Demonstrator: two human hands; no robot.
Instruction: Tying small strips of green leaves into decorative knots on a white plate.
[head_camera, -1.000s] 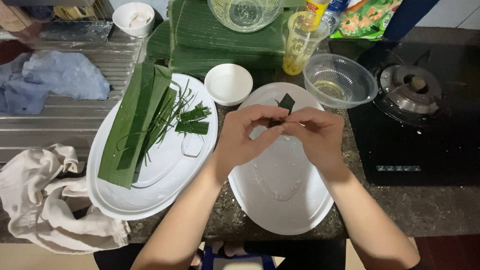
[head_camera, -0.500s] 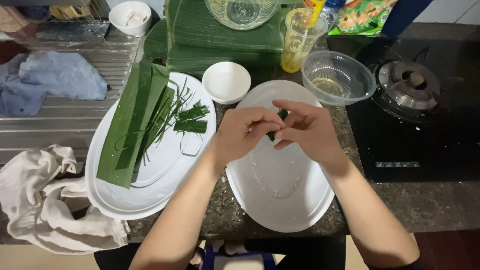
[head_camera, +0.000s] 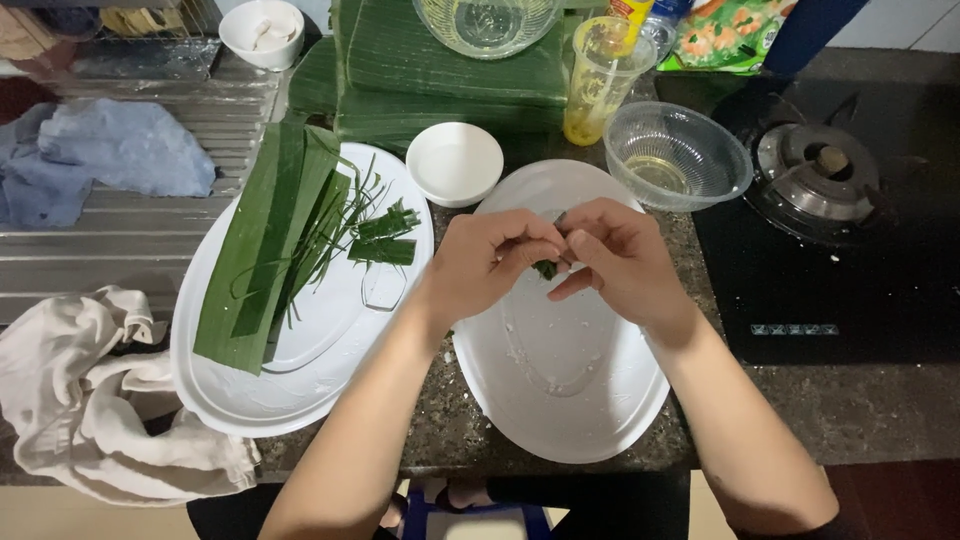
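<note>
Both hands, left hand (head_camera: 490, 262) and right hand (head_camera: 618, 262), pinch a small leaf piece (head_camera: 546, 268) over the plate (head_camera: 560, 400); best folded tightly, leaf strips (head_camera: 385, 238) at nine o'clock.

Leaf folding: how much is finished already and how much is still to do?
Done: two small folded leaf pieces lie on the left oval plate. In hand: the left hand and right hand pinch one small green leaf piece over the right oval plate, which holds nothing finished. Left: long leaf strips and thin green slivers wait on the left plate, and a leaf stack sits behind.
</note>
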